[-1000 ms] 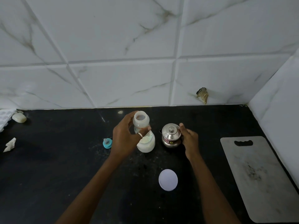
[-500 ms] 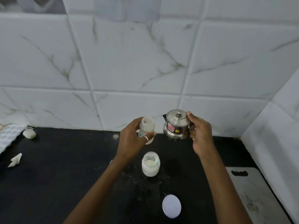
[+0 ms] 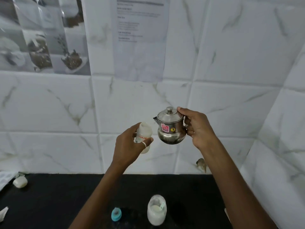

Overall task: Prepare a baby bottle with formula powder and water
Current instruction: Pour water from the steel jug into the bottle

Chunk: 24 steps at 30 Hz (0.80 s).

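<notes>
Bottle handling first: the baby bottle (image 3: 145, 130) is held up mid-frame, well above the counter (image 3: 49, 204). It's gripped round its body by the curled fingers of the left hand (image 3: 128, 146), upright with the mouth open. It looks like thin translucent plastic, so it's probably light and a bit squeezy, and a wrap round the middle like this is judged the safest hold. It'll likely get heavier and maybe slippery once water goes in. Just to its right, the small steel kettle (image 3: 170, 129) is gripped by the right hand (image 3: 198, 128), fingers closed round the handle and one fingertip laid against the lid. The spout is pointed at the bottle but not yet tipped over it. Steel is stiff and likely weighty if full, and the lid could slide off when tilted, so that fingertip is well placed. Lower in the frame, an open powder jar (image 3: 156, 210) with what looks like a scoop inside and a teal cap (image 3: 116, 214) are parked on the counter roughly under the pour, so drips could land there. A white lump (image 3: 20, 181) is seen at lower left, well out of the way.
</notes>
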Tool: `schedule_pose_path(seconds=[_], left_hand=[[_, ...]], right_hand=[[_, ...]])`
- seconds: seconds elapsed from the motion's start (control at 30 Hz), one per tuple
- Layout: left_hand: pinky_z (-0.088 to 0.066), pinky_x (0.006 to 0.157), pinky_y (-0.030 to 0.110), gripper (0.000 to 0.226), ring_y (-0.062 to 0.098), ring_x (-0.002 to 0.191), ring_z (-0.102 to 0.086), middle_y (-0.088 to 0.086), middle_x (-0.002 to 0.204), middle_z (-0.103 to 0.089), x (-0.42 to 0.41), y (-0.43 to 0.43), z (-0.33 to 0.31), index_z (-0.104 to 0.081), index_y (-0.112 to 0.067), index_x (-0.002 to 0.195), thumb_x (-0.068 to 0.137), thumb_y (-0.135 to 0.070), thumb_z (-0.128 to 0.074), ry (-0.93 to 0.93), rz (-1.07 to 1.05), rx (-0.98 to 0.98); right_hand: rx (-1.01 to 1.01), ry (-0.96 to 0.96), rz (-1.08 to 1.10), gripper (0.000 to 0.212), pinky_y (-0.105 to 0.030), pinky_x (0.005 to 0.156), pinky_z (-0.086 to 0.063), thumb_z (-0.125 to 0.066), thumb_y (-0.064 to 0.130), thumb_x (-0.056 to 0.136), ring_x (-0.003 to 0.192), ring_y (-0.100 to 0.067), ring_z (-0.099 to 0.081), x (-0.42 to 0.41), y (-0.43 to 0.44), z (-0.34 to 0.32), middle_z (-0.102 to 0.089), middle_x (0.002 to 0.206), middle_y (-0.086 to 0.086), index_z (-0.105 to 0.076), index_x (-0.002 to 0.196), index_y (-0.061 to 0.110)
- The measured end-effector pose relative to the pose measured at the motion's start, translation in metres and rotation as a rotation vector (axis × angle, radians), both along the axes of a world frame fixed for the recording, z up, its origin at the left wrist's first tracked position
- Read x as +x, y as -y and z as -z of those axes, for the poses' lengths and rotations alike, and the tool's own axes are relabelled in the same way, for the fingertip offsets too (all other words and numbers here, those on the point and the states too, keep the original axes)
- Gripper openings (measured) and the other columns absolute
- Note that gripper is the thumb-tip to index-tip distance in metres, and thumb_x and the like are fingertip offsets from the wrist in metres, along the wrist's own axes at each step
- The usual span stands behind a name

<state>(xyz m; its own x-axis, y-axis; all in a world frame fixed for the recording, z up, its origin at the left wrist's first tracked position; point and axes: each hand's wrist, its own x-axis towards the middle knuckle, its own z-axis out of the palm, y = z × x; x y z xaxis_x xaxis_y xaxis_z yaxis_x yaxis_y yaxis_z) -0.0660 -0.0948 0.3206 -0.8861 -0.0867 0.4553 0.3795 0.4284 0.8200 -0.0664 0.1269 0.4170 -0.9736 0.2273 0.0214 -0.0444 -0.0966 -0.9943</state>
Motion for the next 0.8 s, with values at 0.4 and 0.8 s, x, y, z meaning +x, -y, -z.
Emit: schedule_pose_path(seconds=[0.4, 0.8], left_hand=[[-0.051, 0.084, 0.023, 0.072, 0.012, 0.106, -0.064, -0.003, 0.131, -0.069, -0.009, 0.02, -0.027, -0.058, -0.025, 0.144, 0.079, -0.042, -0.085, -0.037, -0.007, -0.016], [-0.05, 0.085, 0.024, 0.073, 0.012, 0.106, -0.064, -0.003, 0.132, -0.068, -0.009, 0.023, -0.027, -0.058, -0.023, 0.144, 0.078, -0.041, -0.086, -0.036, -0.011, -0.01]], right_hand=[[0.226, -0.062, -0.022, 0.021, -0.014, 0.032, -0.025, -0.08, 0.025, 0.081, 0.031, -0.004, -0.032, 0.001, 0.034, -0.058, -0.037, 0.061, 0.001, -0.065, 0.074, 0.014], [0.409, -0.055, -0.052, 0.022, -0.026, 0.051, -0.033, -0.08, 0.023, 0.081, 0.06, -0.014, -0.042, -0.004, 0.047, -0.071, -0.045, 0.065, 0.003, -0.063, 0.069, 0.016]])
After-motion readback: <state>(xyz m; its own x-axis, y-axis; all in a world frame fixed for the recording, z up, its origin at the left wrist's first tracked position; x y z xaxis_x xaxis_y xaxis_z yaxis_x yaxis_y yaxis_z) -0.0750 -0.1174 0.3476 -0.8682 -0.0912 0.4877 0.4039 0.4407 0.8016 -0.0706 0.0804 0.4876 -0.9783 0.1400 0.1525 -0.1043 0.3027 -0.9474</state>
